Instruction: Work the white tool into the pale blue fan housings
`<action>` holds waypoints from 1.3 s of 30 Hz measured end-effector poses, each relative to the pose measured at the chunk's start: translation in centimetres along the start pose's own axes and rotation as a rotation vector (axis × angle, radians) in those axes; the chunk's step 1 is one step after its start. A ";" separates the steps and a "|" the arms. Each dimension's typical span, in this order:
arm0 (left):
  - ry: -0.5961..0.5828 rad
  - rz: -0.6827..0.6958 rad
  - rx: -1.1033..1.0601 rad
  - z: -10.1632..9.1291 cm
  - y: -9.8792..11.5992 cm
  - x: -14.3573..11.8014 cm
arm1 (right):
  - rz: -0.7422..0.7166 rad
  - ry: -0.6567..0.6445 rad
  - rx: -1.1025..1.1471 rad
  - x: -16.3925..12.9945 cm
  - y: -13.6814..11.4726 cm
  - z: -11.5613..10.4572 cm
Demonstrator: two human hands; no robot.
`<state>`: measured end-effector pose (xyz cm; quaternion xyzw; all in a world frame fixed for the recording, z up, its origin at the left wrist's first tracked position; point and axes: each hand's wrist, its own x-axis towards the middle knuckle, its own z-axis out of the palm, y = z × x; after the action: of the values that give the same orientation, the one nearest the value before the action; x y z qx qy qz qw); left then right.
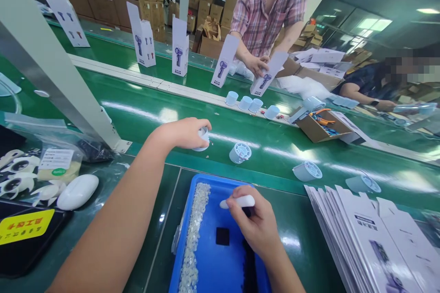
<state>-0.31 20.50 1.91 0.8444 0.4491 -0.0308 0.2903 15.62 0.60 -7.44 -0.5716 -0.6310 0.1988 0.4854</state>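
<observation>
Bright, cool light comes from ceiling lamps (428, 11) at far right, laying long white glare across the green belt (216, 120) and patches on the desk (297, 219). The blue tray (220, 270) looks fairly sharp; wide-angle distortion stretches the edges, and pixelated blocks mask two far spots.

So the tabletop (295, 215) is dark green and pretty crowded: blue tray (220, 274) in the middle, stack of flattened cartons (374, 233) on the right, rounded white object (78, 192) and labelled plastic bag (57, 160) on the left. Green belt (137, 105) just beyond has 3 pale blue cylinders (240, 152) lying on it, well apart.
</observation>
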 end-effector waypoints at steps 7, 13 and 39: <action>0.137 0.172 -0.222 -0.2 1.9 -0.8 | 0.020 0.446 -0.073 -0.3 0.9 -1.0; 0.244 0.232 -0.368 0.1 2.6 -0.7 | 0.048 0.427 -0.118 -0.1 1.5 -0.8; 0.215 0.166 -1.494 2.4 4.7 1.4 | -0.170 -0.054 -0.015 -1.0 -1.9 -0.9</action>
<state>4.61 18.28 1.69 0.4526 0.3115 0.3861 0.7410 15.29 -1.08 -5.84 -0.5143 -0.6914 0.1673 0.4790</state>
